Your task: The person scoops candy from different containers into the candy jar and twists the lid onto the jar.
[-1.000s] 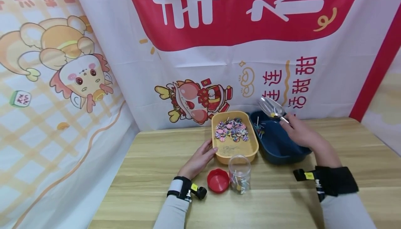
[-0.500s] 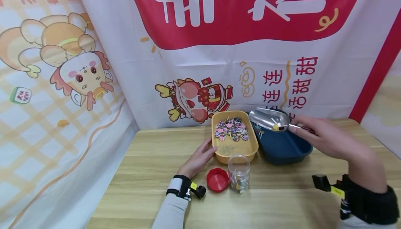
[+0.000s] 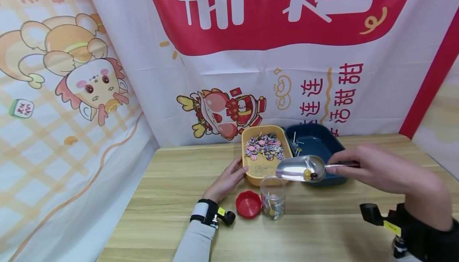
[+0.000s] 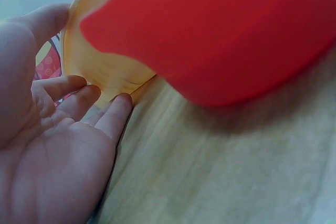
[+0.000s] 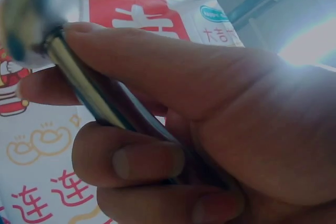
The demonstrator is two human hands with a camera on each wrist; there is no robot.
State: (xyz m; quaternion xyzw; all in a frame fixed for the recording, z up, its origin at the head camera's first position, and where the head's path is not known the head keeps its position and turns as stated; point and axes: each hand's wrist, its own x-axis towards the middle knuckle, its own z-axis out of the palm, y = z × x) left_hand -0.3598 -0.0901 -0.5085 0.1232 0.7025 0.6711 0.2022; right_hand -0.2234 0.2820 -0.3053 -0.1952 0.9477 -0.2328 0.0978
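My right hand [image 3: 385, 170] grips the handle of a shiny scoop [image 3: 299, 167], its thumb along the handle near the bowl in the right wrist view. A yellow and a dark lollipop [image 3: 310, 174] lie in the bowl. The scoop hangs over the front right of a yellow bin [image 3: 267, 169], just above a clear jar [image 3: 273, 202] holding several lollipops. My left hand [image 3: 226, 180] holds the bin's left side, thumb at the rim and fingertips on the outer wall [image 4: 113, 80]. The bin contains a heap of swirl lollipops [image 3: 264, 146].
Beside the jar lies a red scalloped lid [image 3: 248, 204], large in the left wrist view. A dark blue bin [image 3: 315, 134] with several lollipops [image 3: 295, 144] at its left end stands right of the yellow one. Printed cloth [image 3: 215, 71] hangs behind the wooden table [image 3: 179, 182].
My right hand has carried the scoop from over the blue bin, left and toward me, to above the jar. The left hand keeps its place at the yellow bin.
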